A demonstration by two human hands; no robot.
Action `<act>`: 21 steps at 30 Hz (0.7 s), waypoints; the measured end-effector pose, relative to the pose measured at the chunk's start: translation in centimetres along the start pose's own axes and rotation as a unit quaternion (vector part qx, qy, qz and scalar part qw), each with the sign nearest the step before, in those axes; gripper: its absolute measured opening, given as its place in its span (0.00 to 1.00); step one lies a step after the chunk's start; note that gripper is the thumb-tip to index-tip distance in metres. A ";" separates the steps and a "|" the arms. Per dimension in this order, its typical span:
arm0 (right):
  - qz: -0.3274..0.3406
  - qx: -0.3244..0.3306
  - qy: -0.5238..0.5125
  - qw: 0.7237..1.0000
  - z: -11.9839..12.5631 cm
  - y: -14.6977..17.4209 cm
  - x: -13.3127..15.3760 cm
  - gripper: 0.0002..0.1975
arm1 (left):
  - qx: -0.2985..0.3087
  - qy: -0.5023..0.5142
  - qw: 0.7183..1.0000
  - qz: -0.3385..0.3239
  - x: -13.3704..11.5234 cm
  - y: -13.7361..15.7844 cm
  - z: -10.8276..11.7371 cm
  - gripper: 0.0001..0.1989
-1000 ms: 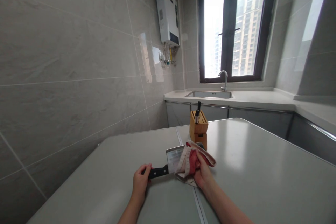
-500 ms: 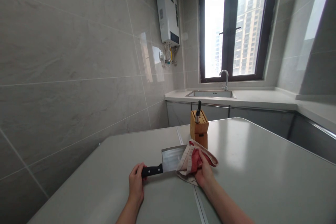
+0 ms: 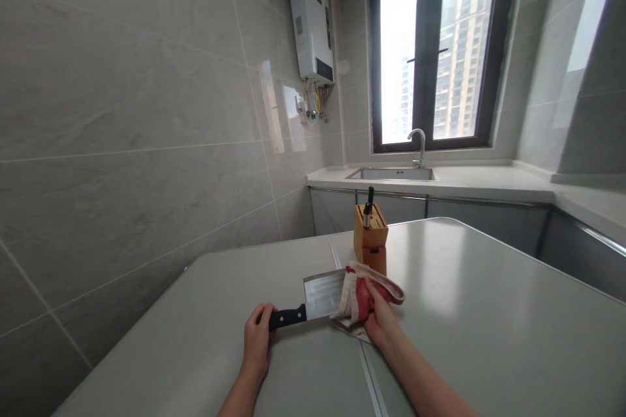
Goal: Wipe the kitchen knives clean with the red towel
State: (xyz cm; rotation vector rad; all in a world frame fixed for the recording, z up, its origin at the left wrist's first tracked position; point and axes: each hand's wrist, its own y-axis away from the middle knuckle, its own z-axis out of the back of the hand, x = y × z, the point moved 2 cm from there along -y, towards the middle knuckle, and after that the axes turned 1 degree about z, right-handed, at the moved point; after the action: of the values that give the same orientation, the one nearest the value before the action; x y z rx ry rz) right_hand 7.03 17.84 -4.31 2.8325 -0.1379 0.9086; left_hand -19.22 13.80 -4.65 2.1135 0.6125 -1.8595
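Note:
A cleaver (image 3: pixel 323 294) with a broad steel blade and a black riveted handle is held level above the table. My left hand (image 3: pixel 259 333) is closed around the end of its handle. On the right, my right hand (image 3: pixel 380 319) grips a red and cream cloth (image 3: pixel 353 296), which wraps the far end of the blade and hides its tip. Just behind the cloth stands a wooden knife block (image 3: pixel 370 236), with black-handled tools (image 3: pixel 368 207) in its top.
The pale table (image 3: pixel 205 326) has a metal seam (image 3: pixel 369 374) running across it. Beyond it is a counter (image 3: pixel 489 174) with a sink (image 3: pixel 391 174) and a faucet (image 3: pixel 419 146). A white water heater (image 3: pixel 312 26) hangs on the tiled wall, beside a window (image 3: pixel 433 52).
The cleaver and my left hand have shifted slightly to the right. More of the blade's far end is now under the cloth, while my right hand stays nearly in place.

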 end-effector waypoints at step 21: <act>-0.054 -0.011 -0.038 0.998 -0.3 0.2 -0.2 0.13 | -0.009 0.010 1.000 0.019 0.5 -0.3 0.2 0.14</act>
State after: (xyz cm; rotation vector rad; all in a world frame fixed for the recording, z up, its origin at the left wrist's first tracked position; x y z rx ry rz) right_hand 6.69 17.73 -4.17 2.8239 -0.0029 0.7735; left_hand -19.54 14.05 -5.16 2.1205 0.5875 -1.8087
